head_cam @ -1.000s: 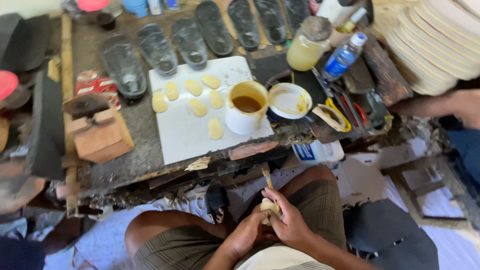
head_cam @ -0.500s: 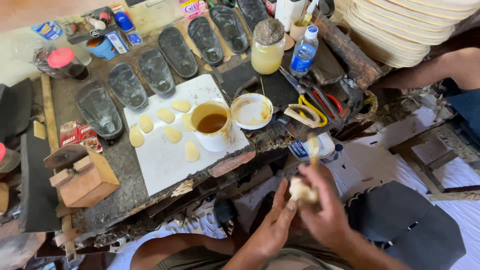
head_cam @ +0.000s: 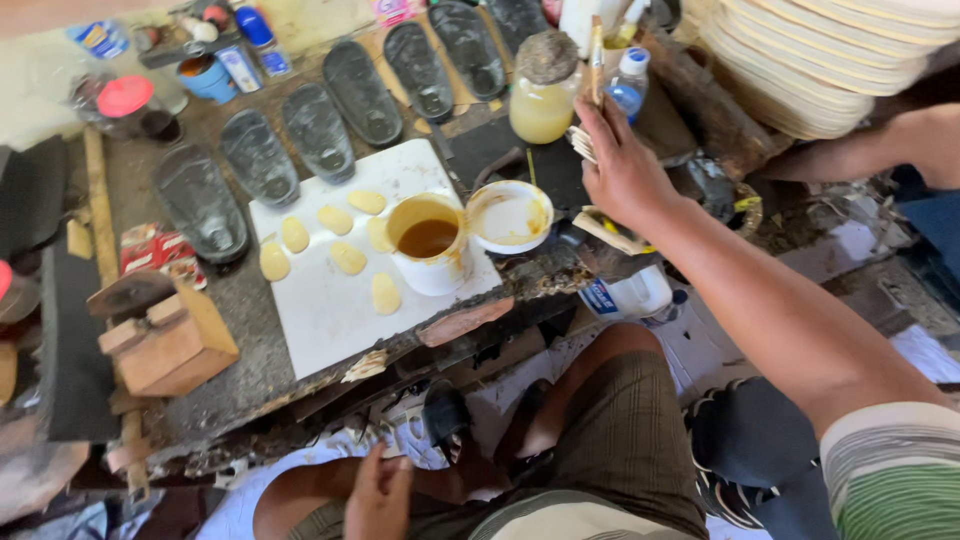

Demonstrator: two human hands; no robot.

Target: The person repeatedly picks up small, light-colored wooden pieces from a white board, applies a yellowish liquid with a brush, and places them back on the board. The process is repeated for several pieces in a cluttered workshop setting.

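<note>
My right hand [head_cam: 622,165] reaches out over the low workbench and holds a thin glue brush [head_cam: 596,60] upright, next to a jar of yellow liquid [head_cam: 543,92]. Below and left of it stand a white cup of brown glue [head_cam: 428,243] and a white glue-stained lid [head_cam: 510,215]. Several small yellow heel pads [head_cam: 345,240] lie on a white board [head_cam: 330,310]. My left hand [head_cam: 380,492] rests in my lap with its fingers apart, holding nothing that I can see.
A row of dark shoe soles [head_cam: 320,130] lies behind the board. A wooden block [head_cam: 165,335] sits at the left. Stacked pale soles [head_cam: 830,45] fill the top right, where another person's arm [head_cam: 880,145] reaches in. A blue-capped bottle [head_cam: 627,85] stands by the jar.
My right hand has lifted from my lap and gone forward over the bench with the brush. My left hand stayed low and let go of the pale piece it held.
</note>
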